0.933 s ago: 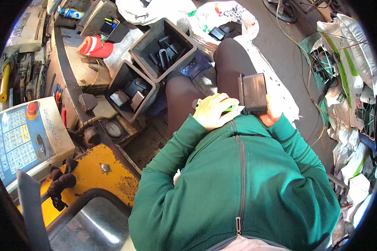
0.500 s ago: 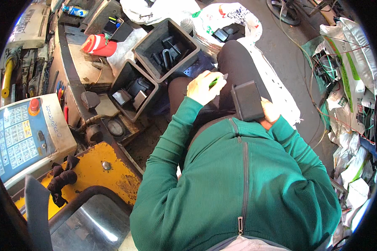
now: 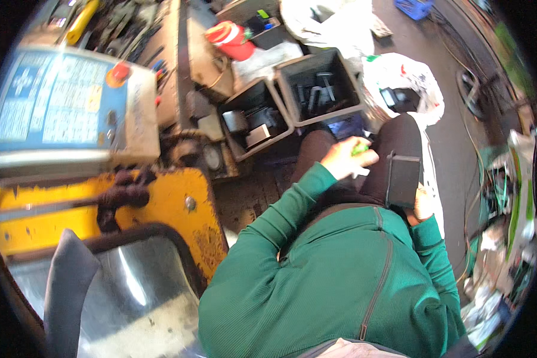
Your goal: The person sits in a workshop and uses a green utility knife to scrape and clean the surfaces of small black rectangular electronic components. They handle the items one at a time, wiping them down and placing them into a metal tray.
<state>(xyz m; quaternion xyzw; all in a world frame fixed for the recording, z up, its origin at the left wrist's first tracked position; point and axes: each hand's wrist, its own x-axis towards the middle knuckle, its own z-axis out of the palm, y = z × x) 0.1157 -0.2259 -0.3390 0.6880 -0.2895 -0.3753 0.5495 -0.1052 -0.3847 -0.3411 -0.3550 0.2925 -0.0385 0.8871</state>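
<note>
Over my lap, my left hand is closed around a small bright green tool, possibly a small knife; motion blur and fingers hide most of it. My right hand grips a black box-shaped part at its lower right side, and that part rests against my right thigh. A small gap separates the green tool from the black part. Just beyond my knees stand two grey bins: the larger bin holds dark parts, and the smaller bin holds dark parts and pale-faced blocks.
A white bag with black parts lies right of the larger bin. On the left are a blue control panel with a red button and a yellow metal cover. A red-and-white container sits behind the bins. Plastic bags pile up at the right.
My view has turned left, so bins, panel and hands appear further right. Both hands keep hold of their things; the black part looks tilted a little differently.
</note>
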